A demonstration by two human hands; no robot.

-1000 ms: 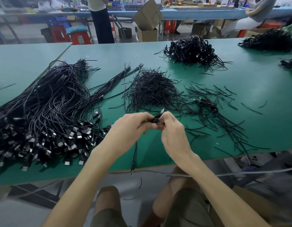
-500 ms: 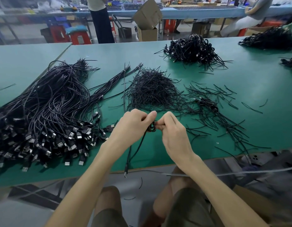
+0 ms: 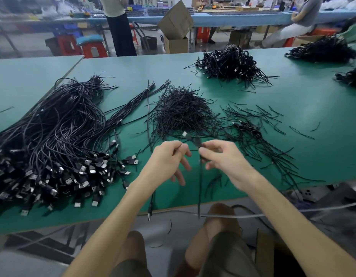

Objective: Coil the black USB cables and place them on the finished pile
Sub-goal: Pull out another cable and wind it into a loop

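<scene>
Now your right hand (image 3: 225,158) pinches the black USB cable (image 3: 200,186) just below its plug, the tail hanging past the near edge of the green table (image 3: 292,108); your left hand (image 3: 167,158) pinches a thin black strand (image 3: 194,150) just beside it.

Bright, even overhead light leaves only faint soft shadows on the table (image 3: 292,120), while the left hand (image 3: 167,160), right hand (image 3: 225,158) and cable (image 3: 200,186) smear with motion, the background is soft, and the wide lens bows the edges.
</scene>
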